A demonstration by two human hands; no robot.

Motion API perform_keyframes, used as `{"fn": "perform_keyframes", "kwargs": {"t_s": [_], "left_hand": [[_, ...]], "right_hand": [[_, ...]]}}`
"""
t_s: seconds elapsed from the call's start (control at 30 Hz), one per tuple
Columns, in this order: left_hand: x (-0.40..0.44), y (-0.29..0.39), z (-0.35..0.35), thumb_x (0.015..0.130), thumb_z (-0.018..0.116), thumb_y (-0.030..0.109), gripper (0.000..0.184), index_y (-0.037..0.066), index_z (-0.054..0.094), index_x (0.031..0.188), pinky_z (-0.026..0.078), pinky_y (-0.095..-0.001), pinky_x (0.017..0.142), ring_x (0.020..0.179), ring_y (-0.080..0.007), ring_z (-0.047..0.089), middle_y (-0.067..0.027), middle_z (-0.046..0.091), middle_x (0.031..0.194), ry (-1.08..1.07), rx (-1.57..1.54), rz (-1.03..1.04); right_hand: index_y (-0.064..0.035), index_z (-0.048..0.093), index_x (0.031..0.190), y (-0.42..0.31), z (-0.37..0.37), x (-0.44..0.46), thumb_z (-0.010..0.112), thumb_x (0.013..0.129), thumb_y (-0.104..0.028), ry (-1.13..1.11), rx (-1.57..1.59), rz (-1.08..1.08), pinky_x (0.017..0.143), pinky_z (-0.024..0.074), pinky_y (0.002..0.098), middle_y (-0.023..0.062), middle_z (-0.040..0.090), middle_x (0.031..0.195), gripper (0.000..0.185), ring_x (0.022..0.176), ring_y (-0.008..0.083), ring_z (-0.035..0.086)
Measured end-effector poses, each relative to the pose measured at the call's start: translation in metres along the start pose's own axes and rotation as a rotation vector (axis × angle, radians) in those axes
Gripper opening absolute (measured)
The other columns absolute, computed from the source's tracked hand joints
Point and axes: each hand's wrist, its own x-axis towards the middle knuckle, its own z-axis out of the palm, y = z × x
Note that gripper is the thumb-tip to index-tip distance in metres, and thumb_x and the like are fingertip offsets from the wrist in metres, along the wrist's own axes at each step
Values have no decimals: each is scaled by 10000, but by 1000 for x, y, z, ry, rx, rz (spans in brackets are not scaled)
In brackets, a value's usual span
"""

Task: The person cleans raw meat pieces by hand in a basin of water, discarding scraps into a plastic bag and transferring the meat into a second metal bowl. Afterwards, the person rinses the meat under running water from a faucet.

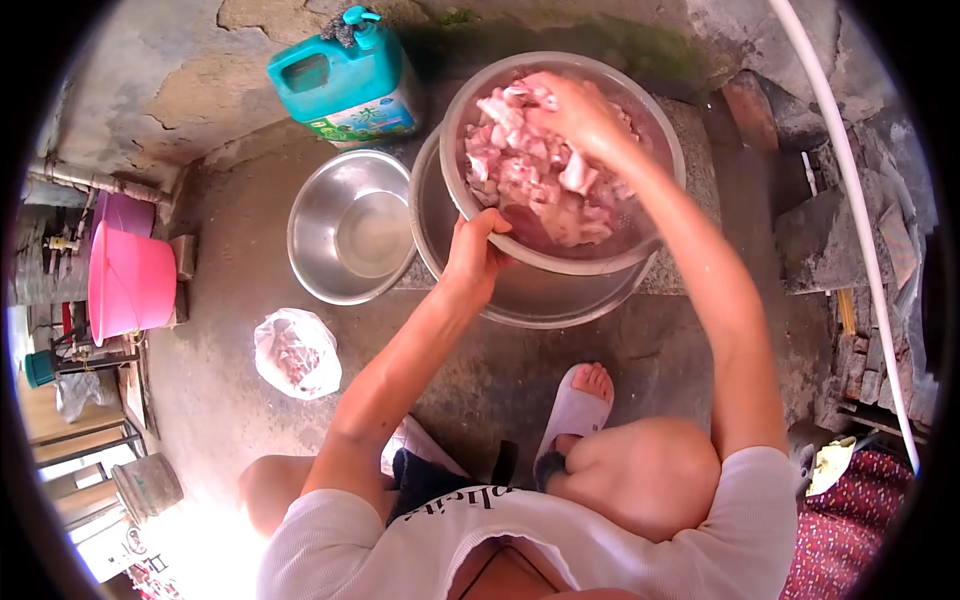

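My left hand grips the near left rim of a grey basin, its fingers under the edge and thumb on top. The basin is tilted and holds many pieces of raw pink meat with some liquid. My right hand reaches in at the far side, on top of the meat; its fingertips are hard to make out. Beneath, a second, wider metal basin shows around the near and left sides. To the left stands a smaller steel bowl with shallow clear liquid.
A teal jug with a pump stands by the back wall. A white plastic bag with pale pieces lies on the floor. The pink bucket is at far left. A white pipe and bricks are at right.
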Motion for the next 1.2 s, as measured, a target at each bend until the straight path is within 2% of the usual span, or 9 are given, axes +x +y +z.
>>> {"fn": "perform_keyframes", "kwargs": {"t_s": [0.1,0.27,0.33,0.43,0.57,0.77,0.93,0.97,1.2], "left_hand": [[-4,0,0,683,490,146,103,79,521,756,392,-250,551,638,-122,496,-13,533,699,-37,1,-36],[12,3,1,683,493,146,103,79,524,755,394,-250,570,644,-123,496,-8,540,704,-39,-3,1],[13,8,-9,682,494,149,105,80,525,755,395,-252,570,646,-122,497,-7,539,704,-27,16,6],[8,10,-12,676,498,151,96,92,524,748,396,-250,563,654,-125,501,-2,534,694,9,46,40],[1,3,-5,676,498,152,74,101,515,727,396,-244,540,640,-125,503,1,528,695,-1,37,-2],[-4,2,5,673,496,139,51,98,492,703,399,-251,517,604,-131,504,-17,522,697,-16,16,-12],[-6,-7,-3,674,503,139,56,105,474,707,399,-259,535,615,-125,489,-4,470,665,-44,-5,-60],[-2,-6,-8,654,504,88,256,66,468,907,419,-247,430,571,-129,497,-24,477,688,4,-47,-54],[0,1,-13,674,498,143,73,91,493,724,424,-271,573,627,-141,501,-14,499,659,-4,-5,-31]], "right_hand": [[-123,537,1112,44,-9,20,502,775,-503,-146,-67,-296,730,424,429,226,576,965,510,855,268,557],[-83,452,618,20,4,-16,326,769,-680,-427,-47,-122,693,433,399,74,441,678,628,739,210,472],[-46,526,645,3,-15,-39,414,748,-655,-572,-153,-92,948,285,438,162,530,1008,628,1077,255,413],[-86,632,707,21,-28,-68,463,739,-630,-382,-281,-271,1001,158,451,168,404,1223,570,1197,274,277],[-177,653,910,33,-14,-35,420,792,-575,-335,-251,-93,1014,51,525,135,156,1406,476,1290,334,61],[54,613,672,0,15,-63,452,729,-650,-523,-218,-291,1010,157,527,240,207,1338,725,1261,373,131],[-27,651,796,18,3,-17,662,633,-217,-63,-622,-373,1007,140,518,148,284,1316,250,1230,304,224],[-72,649,889,33,1,-16,623,680,-227,74,-697,-388,973,185,495,125,343,1268,262,1193,285,269],[-29,585,1014,-16,-3,-73,304,868,-501,-454,-326,-64,973,247,466,165,477,1106,568,1109,276,371]]}}
